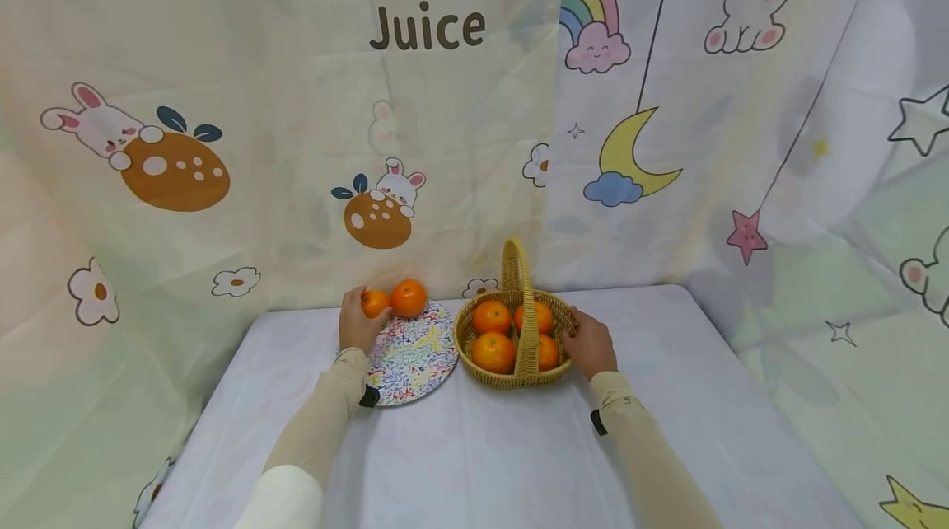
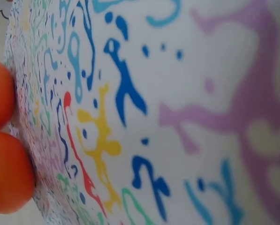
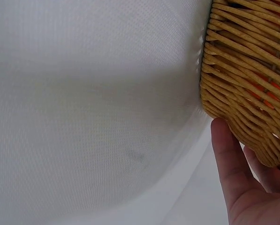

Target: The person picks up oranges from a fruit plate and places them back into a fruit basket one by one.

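Note:
My left hand (image 1: 360, 323) grips a small orange (image 1: 375, 303) at the back left of a round plate (image 1: 415, 356) with a multicoloured squiggle pattern. Beside it on the plate sits a second orange (image 1: 409, 298). Both fruits show at the left edge of the left wrist view, where the hand itself is out of sight. To the right of the plate stands a wicker basket (image 1: 511, 381) with a tall handle and several oranges (image 1: 493, 353) inside. My right hand (image 1: 591, 344) holds the basket's right rim; in the right wrist view its thumb touches the woven side.
A white cloth covers the table (image 1: 504, 455). Right behind its far edge hangs a printed curtain (image 1: 460, 100) with rabbits, a moon and the word Juice. More curtain closes in on both sides. Plate and basket stand very close together.

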Action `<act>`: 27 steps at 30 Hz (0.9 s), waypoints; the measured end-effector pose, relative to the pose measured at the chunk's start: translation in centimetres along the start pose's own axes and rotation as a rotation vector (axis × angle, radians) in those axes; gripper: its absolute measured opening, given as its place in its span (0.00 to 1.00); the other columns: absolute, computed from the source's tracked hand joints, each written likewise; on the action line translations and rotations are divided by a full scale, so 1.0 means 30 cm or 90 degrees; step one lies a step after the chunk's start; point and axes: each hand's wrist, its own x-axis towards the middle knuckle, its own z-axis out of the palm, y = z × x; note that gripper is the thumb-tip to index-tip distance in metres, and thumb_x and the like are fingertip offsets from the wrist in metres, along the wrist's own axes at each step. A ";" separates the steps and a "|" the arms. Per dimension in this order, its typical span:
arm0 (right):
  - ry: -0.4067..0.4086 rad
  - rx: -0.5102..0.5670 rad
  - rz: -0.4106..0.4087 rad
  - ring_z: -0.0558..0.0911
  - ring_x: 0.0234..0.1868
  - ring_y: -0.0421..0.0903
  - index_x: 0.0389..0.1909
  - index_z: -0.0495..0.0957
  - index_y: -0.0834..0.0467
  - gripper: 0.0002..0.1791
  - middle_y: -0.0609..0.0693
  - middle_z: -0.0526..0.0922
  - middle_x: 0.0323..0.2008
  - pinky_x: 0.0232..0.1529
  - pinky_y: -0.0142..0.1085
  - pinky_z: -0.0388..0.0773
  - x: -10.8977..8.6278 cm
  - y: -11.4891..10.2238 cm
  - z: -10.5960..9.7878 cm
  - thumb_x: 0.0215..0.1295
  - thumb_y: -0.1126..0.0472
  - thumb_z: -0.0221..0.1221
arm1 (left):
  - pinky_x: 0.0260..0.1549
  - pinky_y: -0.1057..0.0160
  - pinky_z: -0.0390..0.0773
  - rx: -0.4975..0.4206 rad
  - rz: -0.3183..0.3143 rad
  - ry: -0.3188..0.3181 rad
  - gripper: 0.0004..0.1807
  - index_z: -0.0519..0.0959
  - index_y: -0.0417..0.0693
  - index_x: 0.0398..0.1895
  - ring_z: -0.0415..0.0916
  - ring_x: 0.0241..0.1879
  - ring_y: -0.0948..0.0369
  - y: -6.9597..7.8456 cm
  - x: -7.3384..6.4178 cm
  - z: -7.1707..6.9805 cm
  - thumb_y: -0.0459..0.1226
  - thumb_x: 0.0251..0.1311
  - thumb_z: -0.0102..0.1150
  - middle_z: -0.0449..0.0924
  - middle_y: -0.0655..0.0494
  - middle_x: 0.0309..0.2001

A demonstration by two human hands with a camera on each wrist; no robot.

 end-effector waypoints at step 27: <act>-0.015 0.005 0.035 0.72 0.63 0.59 0.71 0.62 0.63 0.33 0.61 0.70 0.66 0.59 0.53 0.72 0.002 0.003 0.009 0.66 0.62 0.60 | 0.67 0.43 0.58 -0.166 -0.250 -0.033 0.48 0.58 0.37 0.72 0.59 0.67 0.42 -0.049 -0.023 0.002 0.44 0.53 0.72 0.61 0.38 0.69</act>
